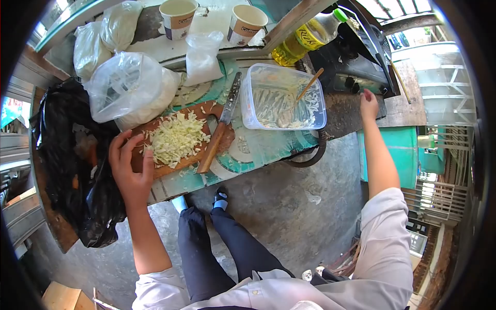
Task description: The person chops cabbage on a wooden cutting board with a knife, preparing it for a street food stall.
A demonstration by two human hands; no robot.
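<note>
The left hand [130,164] rests at the left end of the wooden board [164,169], fingers spread and thumb beside the shredded cabbage [178,138]; it grips nothing. The right hand [369,104] reaches well apart to the front of the stove [372,81], its fingertips near a dark knob [355,88] — at this distance I cannot fairly tell whether they pinch anything.

The cabbage lies in a loose heap on the board. It should be light, soft and a little damp, apt to scatter; a cupped hand under the heap suits it better than a pinch. The board looks stiff and moderately heavy, best held by its two ends. Its long axis runs roughly left to right, slanting away from the person at the right.

The knife [219,135] lies across the board's right part, handle toward the person, blade pointing away and slightly right. Its wooden handle would be the safe hold.

Further out, the clear tub [248,111] stands right of the knife, a stick [310,84] leaning in it. A black bag [77,170] sprawls left of the board — thin, probably slippery plastic.
</note>
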